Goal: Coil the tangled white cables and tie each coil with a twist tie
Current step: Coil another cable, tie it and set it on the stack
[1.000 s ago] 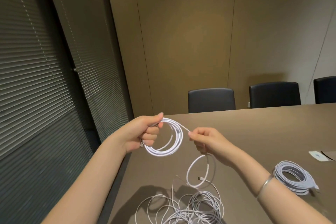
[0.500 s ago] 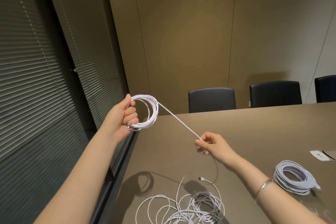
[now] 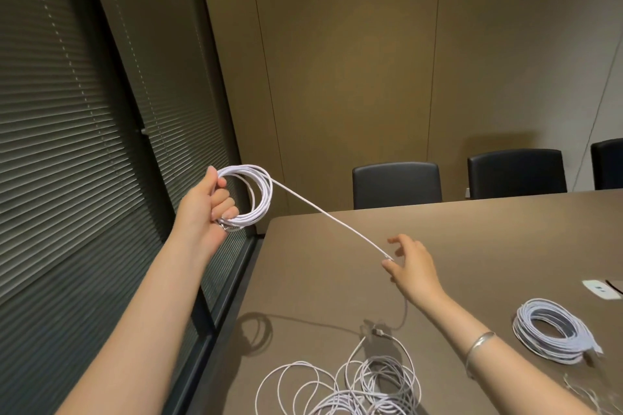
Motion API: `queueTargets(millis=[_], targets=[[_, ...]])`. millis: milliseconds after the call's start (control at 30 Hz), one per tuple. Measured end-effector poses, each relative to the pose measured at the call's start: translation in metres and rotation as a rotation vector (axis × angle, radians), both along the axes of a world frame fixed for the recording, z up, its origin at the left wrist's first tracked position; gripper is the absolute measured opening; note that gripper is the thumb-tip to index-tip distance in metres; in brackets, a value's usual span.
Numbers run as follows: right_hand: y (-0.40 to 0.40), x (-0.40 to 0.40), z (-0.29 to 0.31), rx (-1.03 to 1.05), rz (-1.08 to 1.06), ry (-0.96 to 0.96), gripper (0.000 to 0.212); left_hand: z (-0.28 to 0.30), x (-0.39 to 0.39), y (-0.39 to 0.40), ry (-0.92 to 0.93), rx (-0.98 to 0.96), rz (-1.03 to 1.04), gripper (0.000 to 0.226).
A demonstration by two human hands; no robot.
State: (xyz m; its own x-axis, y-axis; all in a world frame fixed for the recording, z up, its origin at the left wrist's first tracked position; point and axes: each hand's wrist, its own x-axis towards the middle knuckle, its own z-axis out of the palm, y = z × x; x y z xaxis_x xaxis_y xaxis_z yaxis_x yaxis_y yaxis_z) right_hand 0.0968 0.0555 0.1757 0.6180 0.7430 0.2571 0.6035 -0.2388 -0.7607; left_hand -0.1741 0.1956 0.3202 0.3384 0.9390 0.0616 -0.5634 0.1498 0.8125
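Head cam, wide-angle, looks fwd/down across table (image 3: 337, 280), close to arms.

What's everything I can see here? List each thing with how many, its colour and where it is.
Coil of white cable: one, white, held up left of the table.
Loose tangle of white cables: one heap, white, near table edge.
Finished coil of white cable: one, white, table's right side.
Long brown table: one, brown, centre and right.
Black padded chairs: three, black, behind the table.
White socket plate: one, white, far right on the table.
Silver bangle: one, silver, right wrist.
Hands: left hand grips the coil; right hand guides the stretched cable.
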Motion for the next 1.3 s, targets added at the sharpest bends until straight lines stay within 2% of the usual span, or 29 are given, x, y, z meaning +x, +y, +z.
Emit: queueTargets(millis=[67, 100, 200, 300, 467, 700, 800, 900, 967, 1067, 1133, 1200, 1300], targets=[[-0.002, 0.001, -0.001, 0.075, 0.029, 0.156, 0.047, 0.002, -0.004, 0.002, -0.003, 0.008, 0.017, 0.037], [-0.002, 0.002, -0.002, 0.080, 0.015, 0.185, 0.046, 0.003, -0.005, 0.003, -0.007, 0.009, 0.025, 0.037], [-0.003, 0.005, -0.005, 0.055, -0.038, 0.112, 0.022, 0.003, -0.010, 0.004, -0.037, 0.004, 0.042, 0.038], [-0.004, 0.007, -0.009, 0.090, -0.027, 0.101, 0.031, 0.002, -0.012, 0.005, -0.040, 0.012, 0.060, 0.038], [-0.012, 0.022, -0.020, 0.170, -0.119, 0.176, 0.031, 0.006, -0.026, 0.015, -0.077, 0.010, 0.143, 0.038], [-0.014, 0.027, -0.028, 0.042, -0.102, 0.144, 0.024, 0.002, -0.021, 0.009, -0.017, 0.007, 0.109, 0.039], [-0.014, 0.021, -0.029, -0.048, 0.000, 0.121, 0.014, 0.002, -0.016, 0.004, 0.007, 0.028, 0.083, 0.038], [-0.015, 0.010, -0.025, -0.106, 0.129, 0.063, 0.026, 0.001, -0.008, -0.001, 0.053, 0.070, 0.072, 0.037], [-0.017, 0.002, -0.017, -0.191, 0.284, -0.023, 0.041, -0.001, -0.003, -0.003, 0.077, 0.082, 0.054, 0.036], [-0.017, -0.008, -0.002, -0.423, 0.510, -0.169, 0.078, -0.002, 0.001, -0.007, 0.123, 0.091, -0.005, 0.036], [-0.019, -0.013, 0.009, -0.411, 0.549, -0.191, 0.086, -0.002, 0.004, -0.010, 0.162, 0.109, -0.046, 0.035], [-0.020, -0.016, 0.019, -0.364, 0.603, -0.145, 0.088, 0.000, 0.005, -0.014, 0.197, 0.135, -0.057, 0.035], [-0.025, -0.023, 0.030, -0.453, 0.810, 0.104, 0.082, 0.003, 0.007, -0.018, 0.215, 0.171, -0.028, 0.034]])
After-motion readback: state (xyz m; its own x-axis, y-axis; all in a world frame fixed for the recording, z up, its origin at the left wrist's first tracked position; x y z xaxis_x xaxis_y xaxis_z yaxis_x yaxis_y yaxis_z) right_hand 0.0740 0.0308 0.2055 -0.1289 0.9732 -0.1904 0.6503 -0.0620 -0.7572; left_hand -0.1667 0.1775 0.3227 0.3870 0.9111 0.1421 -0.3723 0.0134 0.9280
